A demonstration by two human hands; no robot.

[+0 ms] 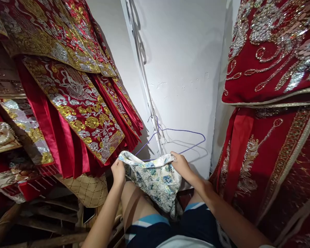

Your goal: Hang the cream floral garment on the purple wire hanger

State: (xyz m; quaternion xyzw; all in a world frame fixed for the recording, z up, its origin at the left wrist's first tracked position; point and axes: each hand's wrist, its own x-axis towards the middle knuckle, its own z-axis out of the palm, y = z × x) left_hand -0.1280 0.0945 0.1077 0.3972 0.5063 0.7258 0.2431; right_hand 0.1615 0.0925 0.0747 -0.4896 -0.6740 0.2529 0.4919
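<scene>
A white garment with a blue, green and yellow floral print (155, 179) hangs between my hands, its top edge stretched across. My left hand (118, 171) is closed on the left end of that edge. At the right end my right hand (181, 164) pinches the same edge. Just behind the garment, a thin purple wire hanger (184, 130) hangs by its hook on a white metal wall strip (146, 82). The hanger's lower bar is partly hidden behind the cloth, and I cannot tell whether the two touch.
Red garments with gold and silver embroidery (88, 113) hang at the left. On the right hangs a red beaded garment (268, 62). A white wall (186, 69) stands ahead. Wooden slats (46, 220) lie low at the left, beside my legs (136, 203).
</scene>
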